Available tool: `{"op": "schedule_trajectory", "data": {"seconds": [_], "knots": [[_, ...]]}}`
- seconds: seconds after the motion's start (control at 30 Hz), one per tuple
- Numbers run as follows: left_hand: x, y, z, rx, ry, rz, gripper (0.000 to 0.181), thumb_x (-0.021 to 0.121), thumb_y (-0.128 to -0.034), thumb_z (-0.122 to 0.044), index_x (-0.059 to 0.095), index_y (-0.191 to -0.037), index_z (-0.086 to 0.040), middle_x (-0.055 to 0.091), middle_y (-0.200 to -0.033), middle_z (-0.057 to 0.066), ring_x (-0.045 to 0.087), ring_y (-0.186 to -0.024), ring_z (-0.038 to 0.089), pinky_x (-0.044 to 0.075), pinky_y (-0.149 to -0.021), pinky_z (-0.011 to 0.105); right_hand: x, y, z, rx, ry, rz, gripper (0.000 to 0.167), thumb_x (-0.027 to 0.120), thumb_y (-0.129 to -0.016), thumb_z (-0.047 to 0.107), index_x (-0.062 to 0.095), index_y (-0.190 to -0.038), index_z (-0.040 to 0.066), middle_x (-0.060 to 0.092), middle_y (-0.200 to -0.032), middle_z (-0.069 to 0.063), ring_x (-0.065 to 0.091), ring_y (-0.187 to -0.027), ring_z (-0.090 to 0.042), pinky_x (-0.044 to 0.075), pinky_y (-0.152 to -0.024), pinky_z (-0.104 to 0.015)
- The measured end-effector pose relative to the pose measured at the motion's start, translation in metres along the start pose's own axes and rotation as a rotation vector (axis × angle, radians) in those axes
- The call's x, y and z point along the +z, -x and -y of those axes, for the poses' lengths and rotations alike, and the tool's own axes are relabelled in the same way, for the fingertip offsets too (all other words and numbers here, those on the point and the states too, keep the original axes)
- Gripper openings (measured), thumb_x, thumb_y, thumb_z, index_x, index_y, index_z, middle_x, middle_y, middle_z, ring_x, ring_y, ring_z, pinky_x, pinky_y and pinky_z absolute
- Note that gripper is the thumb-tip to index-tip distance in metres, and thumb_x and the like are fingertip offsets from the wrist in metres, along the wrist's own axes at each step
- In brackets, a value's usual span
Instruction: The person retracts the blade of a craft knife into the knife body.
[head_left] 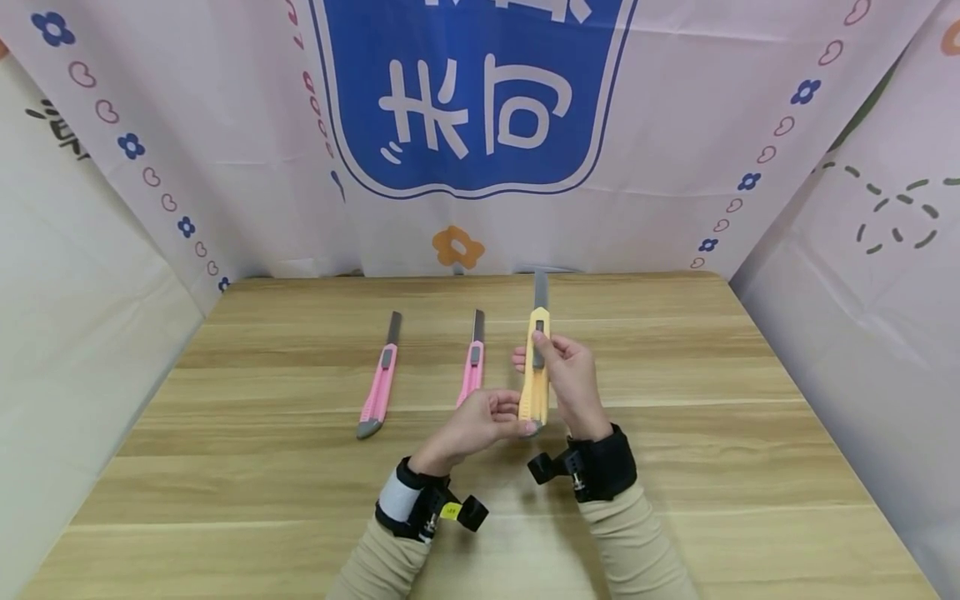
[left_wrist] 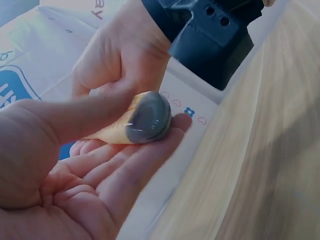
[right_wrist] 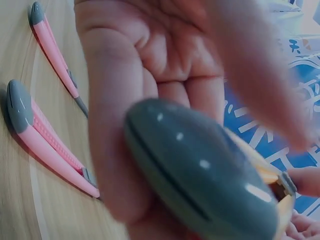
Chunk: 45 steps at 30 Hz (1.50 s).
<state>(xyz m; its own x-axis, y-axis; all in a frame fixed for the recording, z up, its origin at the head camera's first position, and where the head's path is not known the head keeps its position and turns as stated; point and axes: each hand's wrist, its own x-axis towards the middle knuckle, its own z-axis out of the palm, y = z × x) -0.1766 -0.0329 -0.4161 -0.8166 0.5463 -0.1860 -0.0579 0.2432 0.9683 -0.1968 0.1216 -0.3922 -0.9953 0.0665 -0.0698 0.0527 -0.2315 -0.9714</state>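
Note:
A yellow utility knife (head_left: 534,379) stands out above the table, its long grey blade (head_left: 541,289) extended toward the back. My right hand (head_left: 577,379) grips its upper body, the thumb lying along the grey slider. With thumb and fingers, my left hand (head_left: 480,421) holds the lower end. The grey end cap (left_wrist: 150,117) shows between the left thumb and fingers in the left wrist view, and looms large in the right wrist view. Two pink utility knives lie to the left with blades out: one farther left (head_left: 380,387), the other (head_left: 472,371) partly hidden behind my left hand.
The wooden table (head_left: 712,467) ends at a white cloth backdrop (head_left: 645,225) with a blue printed emblem (head_left: 480,108). White cloth hangs on both sides too. Each wrist wears a black strap (head_left: 609,462) with a small camera.

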Motion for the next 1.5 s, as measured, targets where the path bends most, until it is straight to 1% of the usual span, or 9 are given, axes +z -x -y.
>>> {"op": "schedule_trajectory", "data": {"seconds": [0.13,0.23,0.43,0.6,0.73,0.93,1.1,1.3,1.5], "knots": [[-0.0015,-0.0001,-0.0004,0.003,-0.007,-0.026,0.039,0.068,-0.0871,-0.004,0.058,-0.123,0.008,0.069,-0.112,0.026,0.072,-0.096,0.020,0.061,-0.083,0.026,0.0005,0.0003,0.0023,0.019,-0.017,0.008,0.037,0.049,-0.101,0.020,0.056,-0.122,-0.010,0.075,-0.077,0.005,0.074,-0.075,-0.007,0.062,-0.079,-0.027],[-0.0012,-0.0007,-0.0011,0.009,0.015,-0.043,0.039,0.068,-0.0866,-0.003,0.058,-0.122,0.008,0.069,-0.112,0.027,0.072,-0.096,0.020,0.061,-0.083,0.026,0.0006,0.0008,0.0039,0.043,-0.015,0.009,0.039,0.048,-0.102,0.023,0.056,-0.124,-0.007,0.076,-0.083,0.002,0.074,-0.078,-0.007,0.062,-0.082,-0.027],[0.0006,-0.0023,-0.0008,-0.001,0.031,-0.079,0.037,0.069,-0.0858,-0.004,0.059,-0.120,0.008,0.069,-0.112,0.026,0.072,-0.093,0.017,0.061,-0.081,0.025,0.0029,0.0019,0.0029,0.092,0.036,-0.027,0.039,0.052,-0.100,0.026,0.059,-0.123,-0.005,0.077,-0.083,-0.004,0.074,-0.074,-0.009,0.062,-0.082,-0.035],[0.0015,-0.0027,-0.0008,-0.009,0.033,-0.082,0.037,0.070,-0.0852,-0.003,0.059,-0.119,0.008,0.069,-0.110,0.026,0.073,-0.093,0.021,0.061,-0.082,0.026,0.0047,0.0031,0.0010,0.040,0.046,-0.061,0.036,0.055,-0.098,0.021,0.061,-0.116,-0.009,0.076,-0.091,-0.018,0.073,-0.069,-0.010,0.062,-0.080,-0.036],[0.0022,-0.0023,-0.0013,-0.013,0.042,-0.063,0.038,0.069,-0.0853,-0.003,0.059,-0.120,0.009,0.069,-0.111,0.026,0.073,-0.095,0.024,0.062,-0.082,0.027,0.0040,0.0031,-0.0003,0.007,0.033,-0.072,0.033,0.056,-0.098,0.017,0.061,-0.112,-0.013,0.075,-0.091,-0.023,0.074,-0.067,-0.011,0.063,-0.075,-0.034],[0.0021,-0.0020,-0.0011,0.009,0.041,-0.038,0.039,0.067,-0.0856,0.000,0.057,-0.122,0.011,0.069,-0.110,0.029,0.073,-0.094,0.025,0.062,-0.081,0.027,0.0033,0.0016,-0.0018,-0.001,0.044,-0.080,0.034,0.056,-0.097,0.015,0.060,-0.111,-0.016,0.076,-0.085,-0.019,0.073,-0.064,-0.011,0.063,-0.071,-0.031],[0.0022,-0.0010,-0.0014,-0.012,0.052,-0.046,0.039,0.068,-0.0850,0.000,0.058,-0.121,0.010,0.069,-0.110,0.027,0.073,-0.094,0.025,0.062,-0.081,0.027,0.0034,0.0017,-0.0028,-0.009,0.051,-0.079,0.033,0.055,-0.098,0.014,0.061,-0.109,-0.016,0.076,-0.080,-0.015,0.072,-0.063,-0.010,0.063,-0.069,-0.030],[0.0016,0.0011,-0.0029,-0.048,0.051,-0.063,0.039,0.069,-0.0856,-0.004,0.059,-0.122,0.007,0.070,-0.111,0.024,0.073,-0.097,0.024,0.061,-0.083,0.027,0.0043,0.0018,-0.0042,-0.025,0.041,-0.056,0.029,0.056,-0.097,0.010,0.060,-0.107,-0.017,0.076,-0.083,-0.018,0.072,-0.064,-0.011,0.063,-0.070,-0.030],[0.0009,0.0033,-0.0047,-0.040,0.051,-0.059,0.039,0.069,-0.0861,-0.004,0.059,-0.122,0.006,0.070,-0.112,0.024,0.072,-0.099,0.025,0.061,-0.084,0.027,0.0051,0.0017,-0.0042,-0.016,0.043,-0.041,0.031,0.055,-0.097,0.010,0.058,-0.112,-0.018,0.074,-0.090,-0.024,0.073,-0.066,-0.010,0.063,-0.070,-0.028]]}}
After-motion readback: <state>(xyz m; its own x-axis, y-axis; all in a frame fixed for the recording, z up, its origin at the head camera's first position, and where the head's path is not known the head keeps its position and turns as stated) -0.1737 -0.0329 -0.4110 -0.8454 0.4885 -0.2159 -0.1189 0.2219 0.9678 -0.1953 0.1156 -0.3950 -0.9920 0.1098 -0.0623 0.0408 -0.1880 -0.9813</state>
